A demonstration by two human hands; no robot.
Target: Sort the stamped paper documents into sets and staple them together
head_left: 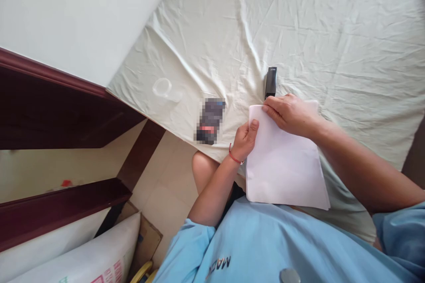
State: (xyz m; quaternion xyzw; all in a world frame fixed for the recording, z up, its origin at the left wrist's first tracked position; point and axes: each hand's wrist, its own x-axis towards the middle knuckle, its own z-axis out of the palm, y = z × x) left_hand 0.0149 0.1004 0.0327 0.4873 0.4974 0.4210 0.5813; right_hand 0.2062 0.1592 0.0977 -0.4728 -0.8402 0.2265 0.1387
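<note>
A stack of white paper sheets (285,168) lies between my hands at the near edge of the cloth, its lower end close to my blue shirt. My left hand (245,139) grips the stack's left edge, thumb on top and the other fingers underneath. At the upper edge, my right hand (288,115) is closed on the sheets near their top left corner, fingers bent over the paper. Just beyond that hand, a black stapler (271,82) rests on the cloth, its near end partly hidden by my fingers.
A pale wrinkled cloth (206,44) covers the surface. A blurred-out dark phone-like object (210,121) lies left of the paper, and a clear ring-shaped item (162,87) farther left. Dark red wooden furniture (66,115) and a white sack (99,247) stand at lower left.
</note>
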